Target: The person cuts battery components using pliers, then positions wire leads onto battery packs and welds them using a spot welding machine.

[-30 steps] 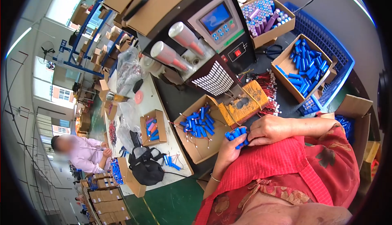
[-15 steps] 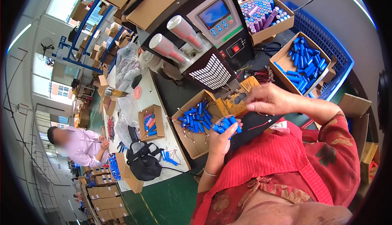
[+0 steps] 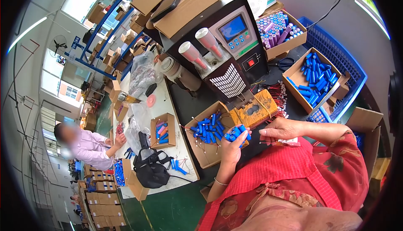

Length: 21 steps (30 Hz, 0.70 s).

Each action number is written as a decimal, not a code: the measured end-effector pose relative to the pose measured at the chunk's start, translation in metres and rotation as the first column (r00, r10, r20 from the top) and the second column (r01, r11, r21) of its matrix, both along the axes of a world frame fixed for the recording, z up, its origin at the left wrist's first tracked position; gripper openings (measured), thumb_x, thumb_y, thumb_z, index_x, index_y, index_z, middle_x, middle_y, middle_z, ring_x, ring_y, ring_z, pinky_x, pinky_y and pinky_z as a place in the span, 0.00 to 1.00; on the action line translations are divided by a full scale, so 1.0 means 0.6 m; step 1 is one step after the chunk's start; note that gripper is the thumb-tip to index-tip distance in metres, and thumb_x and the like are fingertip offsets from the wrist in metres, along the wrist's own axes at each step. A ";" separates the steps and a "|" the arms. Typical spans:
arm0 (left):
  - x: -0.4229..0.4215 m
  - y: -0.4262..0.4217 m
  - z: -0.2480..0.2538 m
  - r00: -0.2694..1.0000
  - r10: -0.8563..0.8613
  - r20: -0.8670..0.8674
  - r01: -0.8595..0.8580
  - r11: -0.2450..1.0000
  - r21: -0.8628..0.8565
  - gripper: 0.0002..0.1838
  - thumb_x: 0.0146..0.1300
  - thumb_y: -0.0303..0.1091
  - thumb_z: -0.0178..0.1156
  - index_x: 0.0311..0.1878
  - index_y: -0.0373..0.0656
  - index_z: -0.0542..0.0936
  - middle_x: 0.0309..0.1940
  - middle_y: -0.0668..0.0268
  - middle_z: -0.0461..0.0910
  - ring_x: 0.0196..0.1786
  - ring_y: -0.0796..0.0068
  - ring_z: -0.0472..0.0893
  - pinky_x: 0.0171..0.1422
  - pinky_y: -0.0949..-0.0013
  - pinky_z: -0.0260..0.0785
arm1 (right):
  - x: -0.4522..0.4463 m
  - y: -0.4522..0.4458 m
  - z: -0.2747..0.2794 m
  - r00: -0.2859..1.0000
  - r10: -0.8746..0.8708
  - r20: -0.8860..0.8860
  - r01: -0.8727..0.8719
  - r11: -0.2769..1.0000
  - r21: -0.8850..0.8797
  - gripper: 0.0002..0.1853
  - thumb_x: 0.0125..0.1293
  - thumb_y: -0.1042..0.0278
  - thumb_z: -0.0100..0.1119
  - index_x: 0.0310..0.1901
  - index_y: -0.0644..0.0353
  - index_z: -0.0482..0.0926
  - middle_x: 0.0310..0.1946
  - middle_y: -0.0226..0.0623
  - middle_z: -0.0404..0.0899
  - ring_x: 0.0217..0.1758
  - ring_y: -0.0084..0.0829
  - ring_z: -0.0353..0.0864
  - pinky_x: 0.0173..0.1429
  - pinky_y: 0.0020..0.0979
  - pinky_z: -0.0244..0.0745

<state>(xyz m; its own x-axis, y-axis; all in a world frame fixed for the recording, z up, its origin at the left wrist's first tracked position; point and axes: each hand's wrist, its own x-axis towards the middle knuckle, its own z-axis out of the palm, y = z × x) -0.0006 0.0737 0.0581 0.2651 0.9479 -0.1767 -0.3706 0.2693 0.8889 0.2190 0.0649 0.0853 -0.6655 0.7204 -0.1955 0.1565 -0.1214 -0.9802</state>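
Note:
My left hand (image 3: pixel 233 148) is wrapped around a bunch of blue cylindrical battery cells (image 3: pixel 236 133), their round ends turned up. Close by on the right, my right hand (image 3: pixel 282 130) is closed on some thin wire leads (image 3: pixel 268 141), whose small ends stick out below the fingers. A yellow jig block (image 3: pixel 262 107) with a dark hollow sits just beyond both hands, under the black spot welder (image 3: pixel 224 80). An open carton (image 3: pixel 208 160) of blue cells with wires stands left of my left hand.
Red and black leads (image 3: pixel 278 94) are heaped behind the jig. At the right, a carton of blue cells (image 3: pixel 315 78) stands by a blue plastic basket (image 3: pixel 357 80), with scissors (image 3: pixel 286 63) nearby. A black bag (image 3: pixel 151 170) lies on the white table. A person (image 3: pixel 90 145) works at the left.
My right hand has come down from over the jig towards my body, beside my left hand, and wire leads now show in its fingers. The left hand keeps its cells. The view has shifted.

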 end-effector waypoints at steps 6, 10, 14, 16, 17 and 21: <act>-0.002 -0.002 -0.009 1.000 0.022 0.002 -0.022 0.999 0.032 0.16 0.53 0.22 0.61 0.46 0.34 0.72 0.38 0.55 0.79 0.40 0.67 0.80 0.48 0.68 0.72 | -0.008 -0.003 0.003 0.983 0.159 0.091 -0.155 0.987 -0.054 0.17 0.65 0.59 0.52 0.44 0.66 0.77 0.28 0.34 0.80 0.29 0.20 0.78 0.33 0.22 0.75; -0.001 -0.003 -0.012 1.000 0.016 0.001 -0.016 1.000 0.003 0.16 0.53 0.22 0.61 0.46 0.34 0.72 0.38 0.55 0.78 0.41 0.67 0.80 0.48 0.68 0.72 | -0.003 -0.004 -0.006 0.981 0.163 0.108 -0.173 0.981 0.089 0.13 0.64 0.64 0.54 0.45 0.64 0.77 0.28 0.33 0.80 0.28 0.20 0.78 0.34 0.22 0.75; -0.002 -0.003 -0.015 0.999 -0.001 0.032 0.001 1.000 -0.017 0.15 0.53 0.22 0.61 0.45 0.35 0.73 0.39 0.56 0.78 0.40 0.66 0.80 0.47 0.66 0.73 | 0.000 -0.003 -0.021 0.984 0.176 -0.015 -0.159 0.919 0.361 0.11 0.64 0.64 0.54 0.39 0.64 0.77 0.28 0.37 0.79 0.33 0.25 0.78 0.39 0.27 0.72; -0.001 -0.005 -0.014 0.999 0.008 0.049 -0.006 0.999 -0.045 0.16 0.52 0.22 0.61 0.46 0.36 0.73 0.37 0.58 0.77 0.39 0.66 0.80 0.46 0.66 0.73 | 0.001 -0.005 -0.010 0.985 0.170 -0.040 -0.141 0.906 0.399 0.11 0.63 0.64 0.55 0.37 0.65 0.77 0.28 0.41 0.78 0.32 0.30 0.78 0.37 0.29 0.71; 0.000 -0.005 -0.013 1.000 0.005 0.028 -0.004 0.999 -0.045 0.15 0.53 0.22 0.61 0.45 0.37 0.73 0.36 0.59 0.77 0.39 0.66 0.79 0.47 0.66 0.72 | 0.002 -0.007 -0.009 0.984 0.162 -0.069 -0.119 0.901 0.418 0.11 0.63 0.64 0.55 0.36 0.65 0.77 0.27 0.42 0.78 0.31 0.33 0.78 0.37 0.30 0.71; 0.000 -0.008 -0.009 0.998 -0.026 0.056 0.032 0.994 -0.106 0.16 0.53 0.23 0.60 0.46 0.36 0.72 0.37 0.59 0.77 0.40 0.67 0.79 0.47 0.66 0.72 | 0.001 -0.008 -0.009 0.991 -0.017 -0.135 0.099 0.774 0.626 0.08 0.59 0.68 0.59 0.32 0.64 0.76 0.26 0.40 0.76 0.30 0.39 0.77 0.34 0.34 0.71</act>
<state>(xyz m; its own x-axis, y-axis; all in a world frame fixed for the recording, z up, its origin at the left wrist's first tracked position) -0.0008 0.0687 0.0529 0.3043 0.9162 -0.2608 -0.4083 0.3728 0.8333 0.2195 0.0601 0.0796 -0.6065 0.6928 0.3902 0.0518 0.5242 -0.8500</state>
